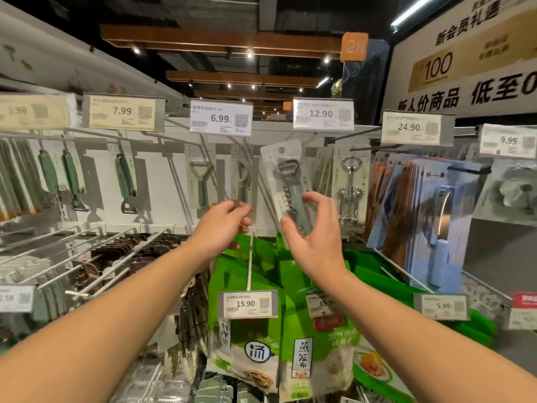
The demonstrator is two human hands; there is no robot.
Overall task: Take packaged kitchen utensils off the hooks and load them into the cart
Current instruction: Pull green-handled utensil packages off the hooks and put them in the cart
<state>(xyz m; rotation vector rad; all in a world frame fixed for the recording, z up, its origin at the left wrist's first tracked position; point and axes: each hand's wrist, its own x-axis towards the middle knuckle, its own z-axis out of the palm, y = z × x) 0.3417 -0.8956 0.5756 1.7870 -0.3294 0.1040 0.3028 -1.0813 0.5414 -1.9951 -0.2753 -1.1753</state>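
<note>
Head: two hands (pixel 226 225) (pixel 313 237), one corkscrew pack (pixel 287 184)

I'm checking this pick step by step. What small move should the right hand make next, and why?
Probably slide the corkscrew pack toward you along its hook until the top comes free. The right hand pinches its lower end, the pack hangs tilted, and its top appears to be on the hook under the 12.90 tag. The left hand holds nothing.

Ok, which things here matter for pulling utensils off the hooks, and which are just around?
Belongs to the job:
- clear-packed green-handled bottle opener, pinched by the right hand
- left hand, fingers curled at a carded green tool
- carded green Y-shaped peeler
- carded silver corkscrew

Just around:
- green food-bag packs
- white 6.99 price tag
- blue carded packs
</note>
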